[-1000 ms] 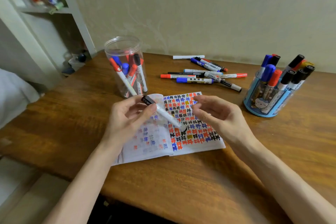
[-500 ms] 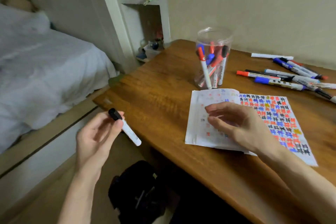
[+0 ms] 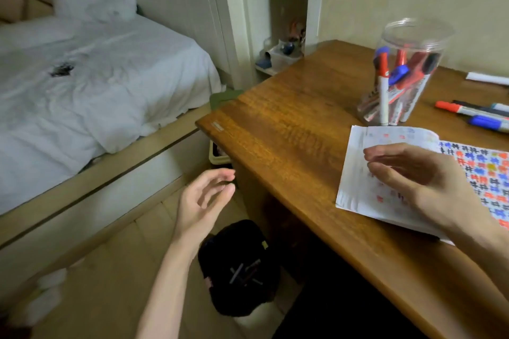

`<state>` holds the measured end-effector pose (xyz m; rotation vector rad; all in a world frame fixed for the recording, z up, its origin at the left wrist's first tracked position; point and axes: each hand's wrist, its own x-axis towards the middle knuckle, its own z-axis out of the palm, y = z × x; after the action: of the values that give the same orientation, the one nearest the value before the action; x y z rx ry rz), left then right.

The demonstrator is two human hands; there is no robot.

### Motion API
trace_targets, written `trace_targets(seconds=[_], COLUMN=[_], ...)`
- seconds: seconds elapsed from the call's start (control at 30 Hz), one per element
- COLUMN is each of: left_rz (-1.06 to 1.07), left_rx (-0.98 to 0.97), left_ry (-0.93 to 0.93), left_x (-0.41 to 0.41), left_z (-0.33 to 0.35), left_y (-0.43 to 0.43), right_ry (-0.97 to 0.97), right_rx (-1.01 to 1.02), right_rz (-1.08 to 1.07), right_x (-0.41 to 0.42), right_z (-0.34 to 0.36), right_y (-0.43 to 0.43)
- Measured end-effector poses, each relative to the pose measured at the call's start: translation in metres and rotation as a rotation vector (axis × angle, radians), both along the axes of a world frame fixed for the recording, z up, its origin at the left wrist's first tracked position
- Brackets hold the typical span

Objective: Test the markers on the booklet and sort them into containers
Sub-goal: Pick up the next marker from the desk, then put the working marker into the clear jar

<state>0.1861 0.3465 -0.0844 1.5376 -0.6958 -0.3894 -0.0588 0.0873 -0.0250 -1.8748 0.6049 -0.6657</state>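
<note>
- Brown wood makes up the desk (image 3: 289,124), and your task things sit on it.
- The booklet (image 3: 355,181) lies open close to the desk's near edge. Its right page is full of small red, blue and black marks.
- Your right hand (image 3: 421,181) is over the booklet's left page. Its fingers (image 3: 385,151) are loose and only a little bent, and they point toward the desk's left edge. They hold nothing. It is not clear if the hand touches the paper or floats just above it.
- Your left hand (image 3: 201,201) is off the desk, past the near edge and not far from the near left corner. Its fingers are loose and a bit apart, with the thumb near the fingertips. It holds nothing.
- The clear jar (image 3: 413,36) stands upright behind the booklet, toward the desk's far edge. Markers (image 3: 383,96) with red, blue and black caps lean inside it.
- Some loose markers (image 3: 447,106) lie flat to the right of the jar, between the booklet and the far edge. One has a red cap and one a blue cap.
- A black bin (image 3: 234,292) sits on the floor near your left arm, beside the desk. Thin grey sticks lie in it, too blurry to name.
- A bed (image 3: 96,77) with white sheets is well apart from the desk.
</note>
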Motion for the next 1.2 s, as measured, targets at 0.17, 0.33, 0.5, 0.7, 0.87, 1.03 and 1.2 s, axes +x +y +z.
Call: trace_targets(seconds=[0.17, 0.33, 0.5, 0.7, 0.87, 1.03, 1.2], left_rz=[-0.148, -0.298, -0.488, -0.708, -0.743, -0.632, -0.524], left_rx=[-0.049, -0.065, -0.071, 0.044, 0.143, 0.315, 0.448], left_ry=[-0.095, -0.198, -0.251, -0.388, -0.499, -0.729, -0.962], left_x=[-0.027, -0.063, -0.108, -0.156, -0.176, -0.175, -0.175], left_z=[0.030, 0.055, 0.070, 0.068, 0.064, 0.055, 0.040], left_y=[-0.050, -0.105, -0.164, -0.254, -0.334, -0.396, -0.420], right_ry=[0.012, -0.004, 0.028, 0.075, 0.065, 0.116, 0.133], right_rx=[-0.027, -0.058, -0.071, -0.055, -0.008, -0.042, -0.058], right_rz=[-0.052, -0.159, -0.297, -0.401, -0.496, -0.545, -0.556], right_x=[-0.017, -0.057, -0.109, -0.165, -0.185, -0.192, -0.200], right_z=[0.002, 0.002, 0.001, -0.001, -0.008, -0.014, -0.018], right_y=[-0.009, -0.024, -0.036, -0.041, -0.048, -0.058, -0.065])
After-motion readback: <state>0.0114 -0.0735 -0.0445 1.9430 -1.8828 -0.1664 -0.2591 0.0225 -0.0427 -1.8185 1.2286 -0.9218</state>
